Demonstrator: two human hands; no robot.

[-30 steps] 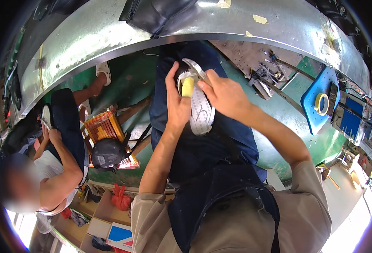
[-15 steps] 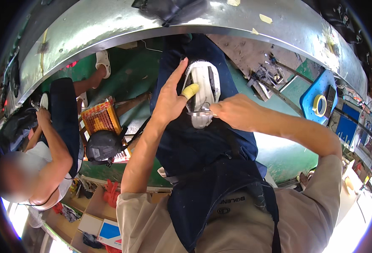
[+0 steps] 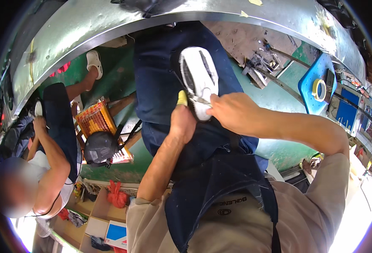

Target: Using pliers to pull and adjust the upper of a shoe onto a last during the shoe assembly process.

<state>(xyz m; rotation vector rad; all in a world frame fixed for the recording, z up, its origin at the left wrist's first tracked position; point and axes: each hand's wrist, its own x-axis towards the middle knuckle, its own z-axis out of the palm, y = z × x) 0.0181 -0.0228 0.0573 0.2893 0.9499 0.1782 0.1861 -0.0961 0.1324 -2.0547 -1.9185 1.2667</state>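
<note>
A shoe (image 3: 198, 67) with a white sole side and black side strips lies sole up on the dark blue apron over my lap. At its lower left edge, my left hand (image 3: 182, 122) grips it, the fingers curled out of sight underneath. A yellow cover (image 3: 182, 98) wraps the tip of my left thumb, which presses at the shoe's side. My right hand (image 3: 236, 111) is closed round a small metal tool, seemingly pincers (image 3: 200, 100), whose jaws reach across the near end of the sole. Most of its handle is hidden in my fist.
A metal bench edge (image 3: 110, 31) curves across the far side. At right stands a blue board (image 3: 308, 90) with a tape roll (image 3: 319, 90). On the left, a co-worker (image 3: 53, 168) sits near a beaded seat (image 3: 95, 118) holding a black bag (image 3: 99, 147).
My left hand has dropped from the shoe's upper left side to its near left edge and closed. The pincers have moved slightly up and turned. The shoe tilts a little more left.
</note>
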